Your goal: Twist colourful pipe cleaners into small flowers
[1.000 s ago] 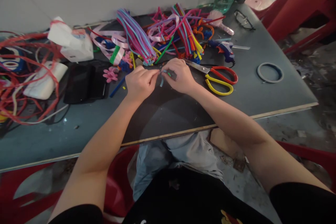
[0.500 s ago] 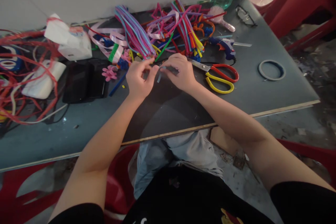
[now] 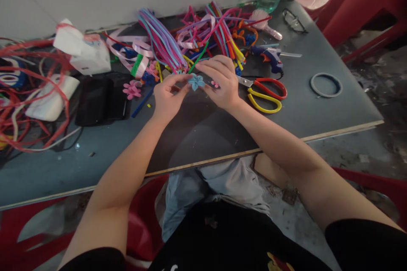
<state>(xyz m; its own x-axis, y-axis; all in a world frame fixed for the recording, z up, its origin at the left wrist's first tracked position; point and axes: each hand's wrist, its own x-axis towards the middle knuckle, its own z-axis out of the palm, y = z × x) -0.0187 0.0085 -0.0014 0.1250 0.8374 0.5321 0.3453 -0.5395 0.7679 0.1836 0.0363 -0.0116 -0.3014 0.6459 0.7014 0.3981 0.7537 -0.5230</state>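
Light-blue flower [image 3: 196, 81] held up above the table [image 3: 203, 135], centred between the two sets of fingertips. Its left side is pinched between thumb and forefinger of the left hand [image 3: 168, 95]; the other left fingers are curled in. By the right hand [image 3: 225, 85], the thumb tip is placed at the flower's right edge, and the longer fingers are stretched out above it with a gap beneath. Whether the flower is also gripped there cannot be told.

A small pink piece [image 3: 215, 84] is seen in that gap; whether it is touched cannot be told. Just beyond the left fingertips, a bundle of pink, purple and blue stems [image 3: 163, 40] is laid; a second, multicoloured bundle [image 3: 224, 38] is laid beyond the right fingers. Scissors [image 3: 267, 95] with red and yellow handles are placed to the right of the right fingers, a glue gun [image 3: 270, 57] farther beyond, a grey ring [image 3: 326, 85] well apart to the right. Left of the left fingers, a blue stem [image 3: 142, 103] and a pink flower [image 3: 132, 89] are noted, with dark phone-like slabs [image 3: 95, 101] farther left.
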